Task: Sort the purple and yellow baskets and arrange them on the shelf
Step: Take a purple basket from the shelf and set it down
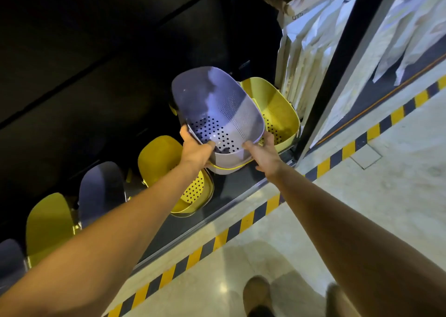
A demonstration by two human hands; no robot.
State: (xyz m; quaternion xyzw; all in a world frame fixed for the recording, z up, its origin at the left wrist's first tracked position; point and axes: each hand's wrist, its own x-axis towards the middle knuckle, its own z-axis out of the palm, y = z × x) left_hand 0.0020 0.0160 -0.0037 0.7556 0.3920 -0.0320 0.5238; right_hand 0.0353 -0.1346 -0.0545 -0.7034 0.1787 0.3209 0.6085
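Both arms reach out to the purple basket (pixel 217 114), tilted with its open side toward us, low over the shelf (pixel 231 186). The left hand (pixel 195 150) grips its near rim, thumb hooked inside; the right hand (pixel 263 152) clasps the rim's other corner. Just behind the purple basket sits a yellow basket (pixel 280 114), touching it. Left of the purple basket along the shelf: another yellow one (pixel 169 167), then a purple (pixel 101 191), then a yellow (pixel 48 222). Striped tape (pixel 241 220) edges the floor below the shelf
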